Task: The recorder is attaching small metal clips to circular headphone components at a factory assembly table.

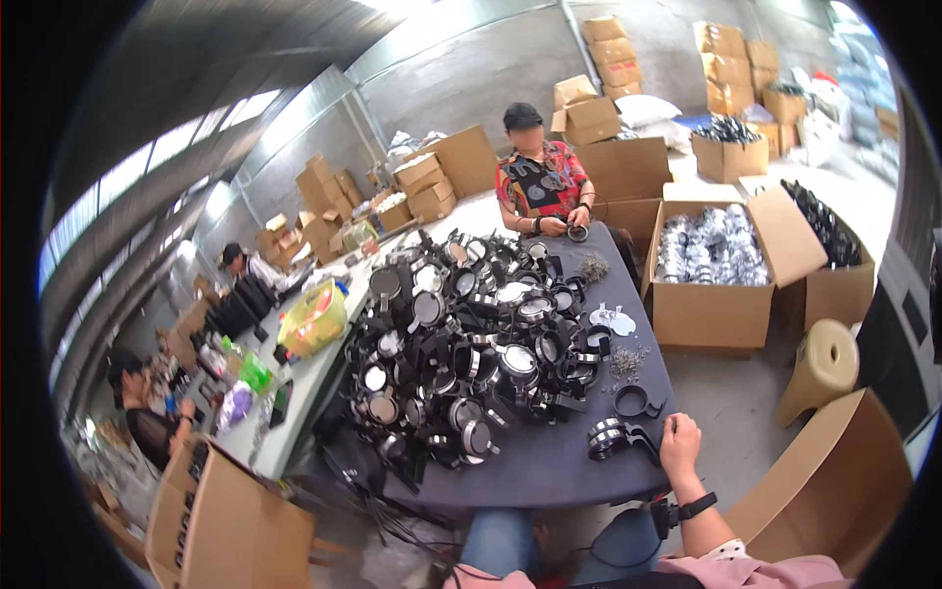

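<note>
My right hand is at the right edge of the dark-covered table, its fingers curled closed. Whatever they may hold is hidden or too small to make out. Just left of it, a few black-and-silver ring-shaped parts with handles stand stacked together, the handles pointing toward my hand. A single black ring with a short handle lies slightly beyond them. Much of the table is covered by a big heap of similar black and silver ring parts. My left hand does not show.
Small metal pieces and white flat pieces lie along the table's right side. Across sits a co-worker, holding a ring. Cartons and a beige stool stand to the right; another carton is at left.
</note>
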The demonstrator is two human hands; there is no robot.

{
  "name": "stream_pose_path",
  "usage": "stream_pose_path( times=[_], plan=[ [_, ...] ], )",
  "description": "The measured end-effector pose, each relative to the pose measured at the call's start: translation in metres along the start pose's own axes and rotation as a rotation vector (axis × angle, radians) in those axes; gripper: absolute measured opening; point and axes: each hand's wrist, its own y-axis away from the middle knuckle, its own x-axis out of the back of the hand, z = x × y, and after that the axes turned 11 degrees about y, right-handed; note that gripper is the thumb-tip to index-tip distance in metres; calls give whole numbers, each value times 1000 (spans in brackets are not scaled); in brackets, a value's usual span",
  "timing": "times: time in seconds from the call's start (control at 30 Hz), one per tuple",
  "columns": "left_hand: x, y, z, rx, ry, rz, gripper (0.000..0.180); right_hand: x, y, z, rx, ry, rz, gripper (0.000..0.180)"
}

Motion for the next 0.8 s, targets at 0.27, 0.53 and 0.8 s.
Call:
stream_pose_path(
  times=[0.27,0.53,0.8],
  plan=[
    [-3,18,-117,155,-59,-134,41,-3,0,1,65,86,17,12],
    [-39,41,-84,183,-244,-270,50,-1,1,1,78,124,23,11],
    [-172,86,40,-15,-572,-531,68,2,-1,-1,54,113,4,13]
  ],
)
